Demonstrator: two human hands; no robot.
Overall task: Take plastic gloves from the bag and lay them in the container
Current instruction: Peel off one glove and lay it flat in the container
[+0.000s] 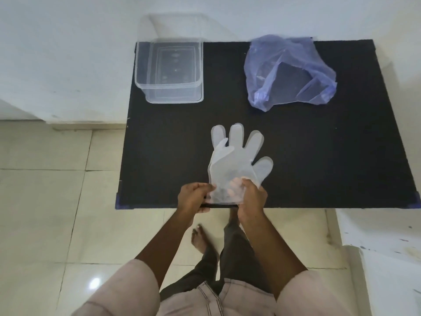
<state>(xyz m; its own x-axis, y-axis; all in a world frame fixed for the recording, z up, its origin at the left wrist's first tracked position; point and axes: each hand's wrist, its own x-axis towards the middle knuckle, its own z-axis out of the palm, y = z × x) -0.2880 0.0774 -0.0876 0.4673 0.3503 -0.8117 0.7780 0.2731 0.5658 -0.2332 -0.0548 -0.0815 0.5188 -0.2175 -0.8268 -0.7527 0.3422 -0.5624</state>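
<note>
Thin translucent plastic gloves [237,156] lie stacked flat on the black table [319,156] near its front edge, fingers pointing away from me. My left hand [193,197] pinches the cuff from the left. My right hand [252,197] grips the cuff from the right, with fingers showing through the plastic. A clear rectangular container [169,71] stands at the table's back left with nothing visible inside. A crumpled blue-violet plastic bag [289,71] lies at the back right, mouth open toward me.
The table's back edge is against a white wall. Cream floor tiles [57,201] lie to the left and below, with my legs and a bare foot [200,240] under the table's front edge. A white surface [382,236] stands at the right.
</note>
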